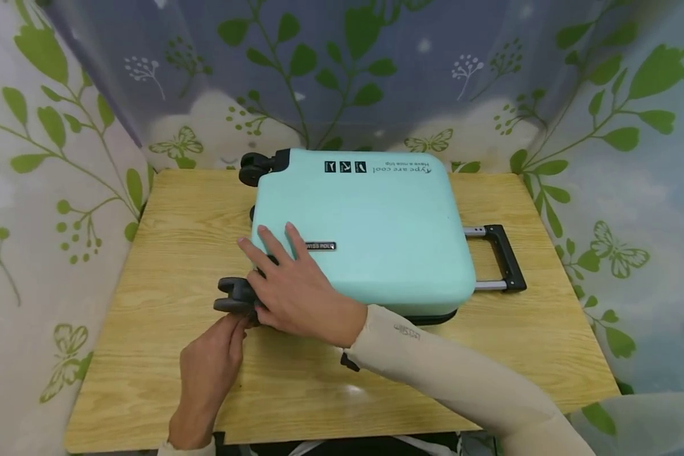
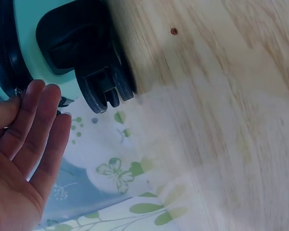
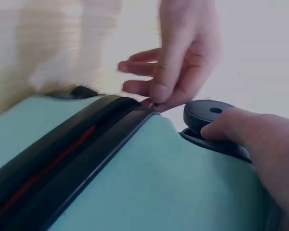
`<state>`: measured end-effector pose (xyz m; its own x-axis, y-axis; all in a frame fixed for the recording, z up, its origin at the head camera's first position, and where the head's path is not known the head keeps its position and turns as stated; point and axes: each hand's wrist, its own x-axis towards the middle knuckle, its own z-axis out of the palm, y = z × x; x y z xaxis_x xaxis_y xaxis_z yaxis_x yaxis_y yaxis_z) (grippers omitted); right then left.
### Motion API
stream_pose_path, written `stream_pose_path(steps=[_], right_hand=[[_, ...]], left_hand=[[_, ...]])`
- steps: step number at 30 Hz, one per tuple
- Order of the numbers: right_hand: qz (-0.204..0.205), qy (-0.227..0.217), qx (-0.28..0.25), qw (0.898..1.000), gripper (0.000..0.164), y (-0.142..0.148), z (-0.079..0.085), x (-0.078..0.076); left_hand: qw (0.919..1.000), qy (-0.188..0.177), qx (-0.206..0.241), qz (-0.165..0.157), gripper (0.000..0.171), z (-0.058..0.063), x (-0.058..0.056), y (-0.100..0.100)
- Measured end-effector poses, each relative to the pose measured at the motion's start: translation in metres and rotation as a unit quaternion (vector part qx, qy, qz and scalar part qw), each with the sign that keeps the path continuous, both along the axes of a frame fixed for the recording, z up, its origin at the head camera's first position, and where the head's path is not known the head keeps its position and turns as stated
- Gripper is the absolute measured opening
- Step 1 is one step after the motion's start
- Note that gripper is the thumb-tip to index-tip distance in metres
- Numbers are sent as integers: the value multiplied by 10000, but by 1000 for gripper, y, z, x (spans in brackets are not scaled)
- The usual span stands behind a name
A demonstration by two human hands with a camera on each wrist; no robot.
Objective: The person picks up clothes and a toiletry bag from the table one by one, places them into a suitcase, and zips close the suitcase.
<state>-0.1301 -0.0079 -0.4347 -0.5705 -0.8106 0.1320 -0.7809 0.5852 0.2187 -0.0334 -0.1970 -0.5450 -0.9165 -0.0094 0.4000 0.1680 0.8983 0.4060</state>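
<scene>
A mint-green hard-shell suitcase (image 1: 376,215) lies flat on the table, its wheels to the left. My left hand (image 1: 211,358) is at its near left corner, below a black caster wheel (image 1: 236,296). There thumb and index finger pinch a small metal zipper pull (image 3: 152,105) at the end of the black zipper band (image 3: 98,118); the other fingers stay extended. My right hand (image 1: 299,291) rests spread on the shell beside the nameplate (image 1: 321,246). In the right wrist view its thumb (image 3: 226,126) lies against the wheel. A red line shows between the black bands.
The extended pull handle (image 1: 510,256) points right over the wooden table (image 1: 165,240). Another caster wheel (image 1: 255,168) sticks out at the far left corner. A small black buckle (image 1: 350,362) shows beneath the right sleeve. Patterned curtains (image 1: 348,76) enclose the table behind and on both sides.
</scene>
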Motion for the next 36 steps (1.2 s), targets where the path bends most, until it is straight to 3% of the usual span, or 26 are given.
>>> stream_pose_path(steps=[5, 10, 15, 20, 23, 27, 31, 36], right_hand=[[8, -221, -76, 9997, 31, -7, 2, -6], [-113, -372, -98, 9992, 29, -7, 9, -10], [-90, -657, -105, 9977, 28, -8, 9, -8], [-55, -491, -138, 9987, 28, -13, 4, -2], [5, -281, -143, 9995, 29, -17, 0, 2], [81, -229, -249, 9994, 29, -20, -2, 5], [137, -534, -162, 9983, 38, -10, -1, 3], [332, -993, -359, 9939, 64, 29, 9, -1]], left_hand=[[10000, -43, -54, 51, 8, -5, 1, 0], [9987, 226, -197, -419, 8, -9, 3, 6], [9954, 532, -62, -791, 8, -13, 13, 16], [9914, 725, 63, -1088, 6, -20, 21, 42], [9896, 613, 114, -1294, 9, -22, 20, 66], [9921, 276, 546, -1096, 22, -23, 21, 91], [9917, -122, 989, -811, 5, -27, 30, 97], [9885, -448, 1159, -858, 13, -31, 30, 95]])
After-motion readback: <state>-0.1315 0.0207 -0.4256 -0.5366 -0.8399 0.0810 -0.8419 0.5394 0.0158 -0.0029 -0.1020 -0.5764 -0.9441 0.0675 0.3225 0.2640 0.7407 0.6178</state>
